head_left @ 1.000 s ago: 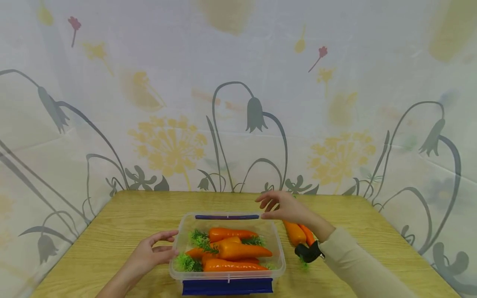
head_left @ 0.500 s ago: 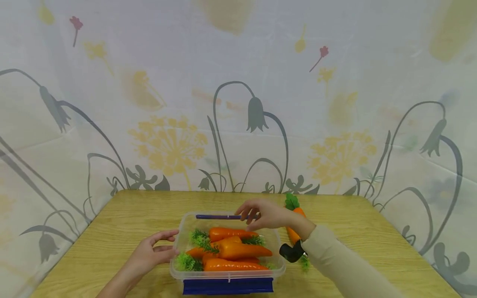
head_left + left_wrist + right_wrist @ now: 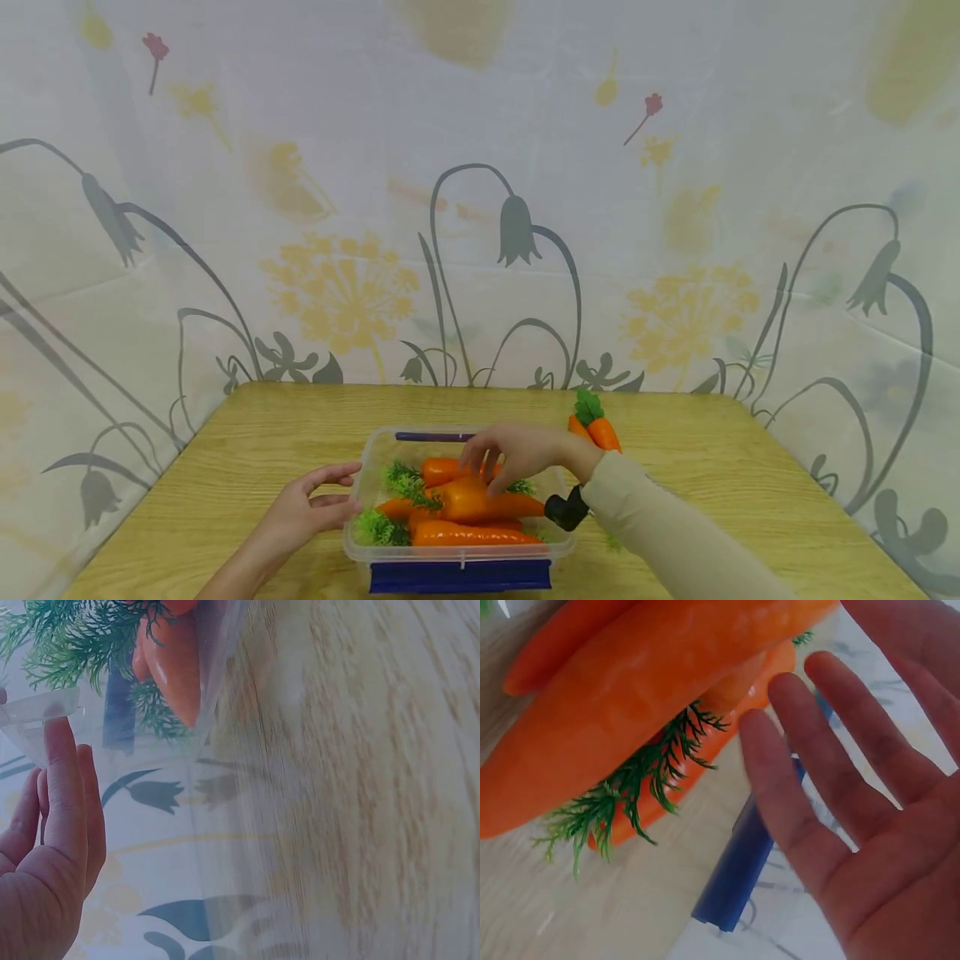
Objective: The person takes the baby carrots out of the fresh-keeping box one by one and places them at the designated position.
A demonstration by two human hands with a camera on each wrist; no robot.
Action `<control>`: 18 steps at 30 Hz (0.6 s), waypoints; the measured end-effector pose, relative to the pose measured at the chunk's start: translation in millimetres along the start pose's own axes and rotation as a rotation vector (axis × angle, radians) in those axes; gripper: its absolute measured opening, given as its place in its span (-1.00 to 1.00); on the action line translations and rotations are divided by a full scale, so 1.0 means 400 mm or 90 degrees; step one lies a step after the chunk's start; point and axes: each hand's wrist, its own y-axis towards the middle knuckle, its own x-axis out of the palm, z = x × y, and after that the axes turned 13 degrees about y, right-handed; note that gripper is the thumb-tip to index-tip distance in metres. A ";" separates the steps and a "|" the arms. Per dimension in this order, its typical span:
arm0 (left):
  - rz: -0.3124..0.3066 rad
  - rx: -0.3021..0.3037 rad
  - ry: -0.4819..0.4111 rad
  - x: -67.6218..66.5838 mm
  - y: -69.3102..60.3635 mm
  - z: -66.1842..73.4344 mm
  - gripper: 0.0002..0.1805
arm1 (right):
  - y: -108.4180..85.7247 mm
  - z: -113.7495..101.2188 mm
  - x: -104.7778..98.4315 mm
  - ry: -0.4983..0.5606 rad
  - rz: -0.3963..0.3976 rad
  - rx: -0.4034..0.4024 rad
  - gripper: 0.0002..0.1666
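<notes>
Holds the nearer right hand (image 3: 521, 448), with fingers apart, over the top carrot (image 3: 467, 503), laid left to right in the box (image 3: 408, 553); touches its left side with spread left hand (image 3: 311, 504).

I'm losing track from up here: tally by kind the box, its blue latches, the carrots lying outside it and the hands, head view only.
Box: 1
Blue latches: 2
Carrots outside the box: 2 showing
Hands: 2 (left hand, right hand)
Total: 7
</notes>
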 end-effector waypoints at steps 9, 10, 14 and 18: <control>-0.006 -0.004 -0.006 -0.001 -0.002 0.001 -0.33 | 0.030 0.009 0.016 -0.004 -0.075 0.053 -0.43; -0.007 -0.002 -0.006 -0.001 -0.003 0.001 -0.33 | 0.032 0.009 0.017 -0.009 -0.080 0.054 -0.42; -0.008 -0.005 -0.007 -0.001 -0.002 0.000 -0.33 | 0.037 0.006 0.022 -0.033 -0.089 0.061 -0.40; -0.007 -0.003 -0.004 0.000 -0.003 0.002 -0.32 | 0.036 0.000 0.023 -0.058 -0.088 0.057 -0.40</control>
